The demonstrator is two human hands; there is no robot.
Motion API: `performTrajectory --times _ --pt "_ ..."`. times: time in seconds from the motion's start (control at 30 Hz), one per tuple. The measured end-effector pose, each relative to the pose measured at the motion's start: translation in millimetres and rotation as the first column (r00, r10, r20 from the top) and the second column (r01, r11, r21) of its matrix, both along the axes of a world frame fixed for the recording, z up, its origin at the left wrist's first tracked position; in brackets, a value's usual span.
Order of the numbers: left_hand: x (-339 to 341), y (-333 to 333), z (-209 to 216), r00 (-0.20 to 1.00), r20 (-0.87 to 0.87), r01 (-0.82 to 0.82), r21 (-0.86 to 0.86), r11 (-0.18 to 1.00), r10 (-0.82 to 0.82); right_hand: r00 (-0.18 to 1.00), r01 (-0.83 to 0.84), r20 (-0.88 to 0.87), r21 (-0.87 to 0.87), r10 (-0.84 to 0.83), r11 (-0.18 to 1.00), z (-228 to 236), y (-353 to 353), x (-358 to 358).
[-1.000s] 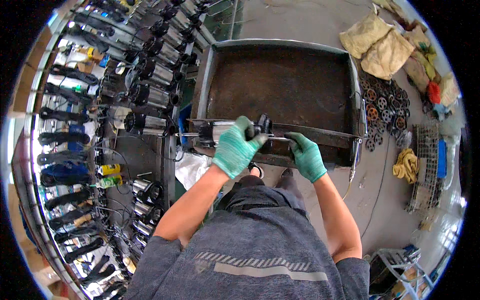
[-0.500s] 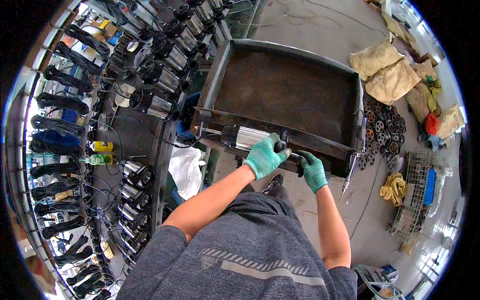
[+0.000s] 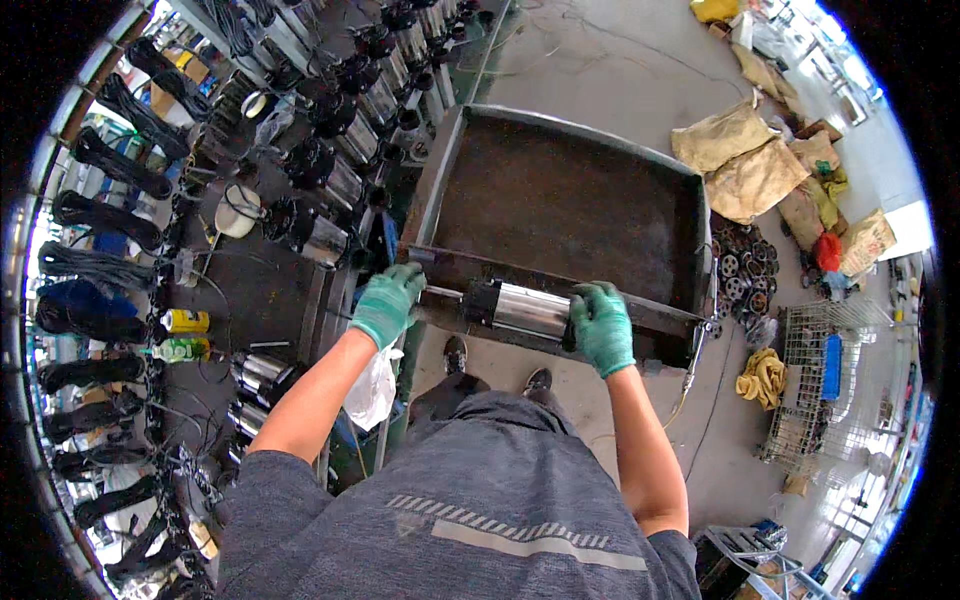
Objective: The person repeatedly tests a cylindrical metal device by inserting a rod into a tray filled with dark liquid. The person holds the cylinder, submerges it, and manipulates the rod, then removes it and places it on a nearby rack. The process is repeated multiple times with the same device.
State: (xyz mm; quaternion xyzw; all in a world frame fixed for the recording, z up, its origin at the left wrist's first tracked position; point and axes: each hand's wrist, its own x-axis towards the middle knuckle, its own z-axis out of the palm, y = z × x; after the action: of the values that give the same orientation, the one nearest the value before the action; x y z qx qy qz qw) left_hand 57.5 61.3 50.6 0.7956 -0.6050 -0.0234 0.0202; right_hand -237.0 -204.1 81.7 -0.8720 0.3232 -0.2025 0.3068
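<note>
A silver cylindrical motor point(image 3: 533, 309) with black end parts lies across the near edge of a dark metal tray. Its thin metal shaft point(image 3: 443, 292) points left. My right hand point(image 3: 603, 328), in a green glove, grips the black right end of the motor, fingers over its top. At the far end of the shaft is my left hand point(image 3: 388, 305), gloved alike, its fingers curled by the tray's left corner. Whatever lies inside those left fingers is hidden. The shaft's tip is covered by them too.
The tray point(image 3: 690, 240) has raised metal walls. Several similar motors point(image 3: 322, 240) stand on the rack at left, beside hanging bundles of black cable point(image 3: 95, 265). An air hose tool point(image 3: 693, 355) hangs by the tray's right corner. Black wheels point(image 3: 740, 275) and sacks point(image 3: 755, 180) lie on the floor.
My left hand has left the motor's right end and moved left to the shaft's tip. My right hand has come onto the right end; the small dark piece it held no longer shows.
</note>
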Motion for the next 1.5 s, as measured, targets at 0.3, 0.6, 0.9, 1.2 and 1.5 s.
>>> performTrajectory --times 0.3,0.6,0.9,1.2,1.5 --pt "42 -5 -53 0.95 -0.01 0.298 -0.258 0.919 -0.311 0.946 0.074 -0.298 -0.182 -0.127 0.98 -14 18 28" --pt "68 -24 -66 0.597 -0.802 -0.083 -0.065 0.994 -0.003 0.942 0.134 -0.287 -0.158 -0.175 0.978 -14 19 32" --pt "53 -6 -103 0.499 -0.865 -0.273 -0.095 0.957 0.056 0.93 0.15 -0.317 -0.129 -0.184 0.98 -13 18 34" --pt "65 -9 -60 0.546 -0.838 -0.033 -0.007 0.999 0.012 0.939 0.129 -0.296 -0.173 -0.176 0.976 -9 19 34" --pt "41 -9 -63 0.319 -0.947 -0.317 -0.135 0.939 -0.028 0.945 0.136 -0.272 -0.183 -0.183 0.974 -16 16 32"
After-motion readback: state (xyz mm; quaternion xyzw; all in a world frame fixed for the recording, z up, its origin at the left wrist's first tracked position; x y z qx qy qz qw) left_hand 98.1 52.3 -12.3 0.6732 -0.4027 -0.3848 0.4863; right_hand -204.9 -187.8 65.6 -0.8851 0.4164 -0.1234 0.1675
